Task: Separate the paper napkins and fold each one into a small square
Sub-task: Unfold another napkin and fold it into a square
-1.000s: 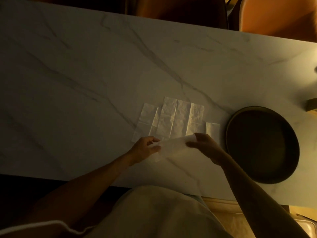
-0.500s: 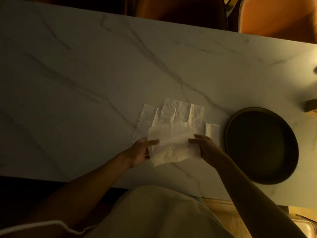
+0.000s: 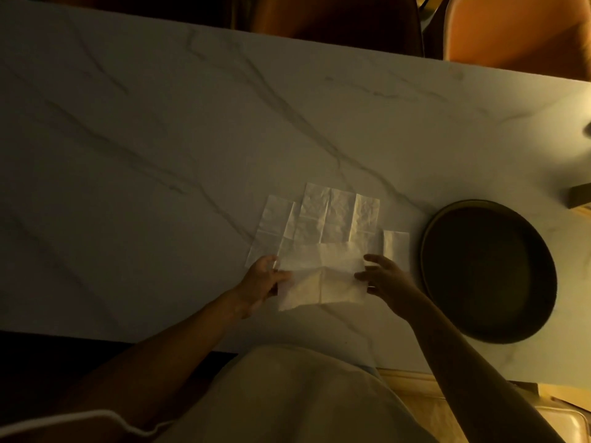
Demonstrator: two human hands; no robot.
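Left hand [image 3: 263,278] holds the left edge of an opened napkin [image 3: 321,276], thumb curled over the top, fingers hidden beneath the paper. Right hand [image 3: 385,278] at the right edge, fingers spread and loosely bent, grip wide; contact with the paper cannot be told. Napkin spread flat between both hands on the table [image 3: 160,155], creased into quarters, near edge toward the body.

Just beyond the grip: more napkins [image 3: 326,215], unfolded and overlapping, partly covered by the held sheet's far edge. Another sheet [image 3: 271,222] beyond the left hand, tucked under that pile. Small folded piece [image 3: 396,247] just beyond the right hand, beside the pile. Dark round tray [image 3: 487,271] right of the right hand, near but apart. Two orange-brown chairs [image 3: 518,30] behind the table's far edge. Dim warm light; fine detail poor.
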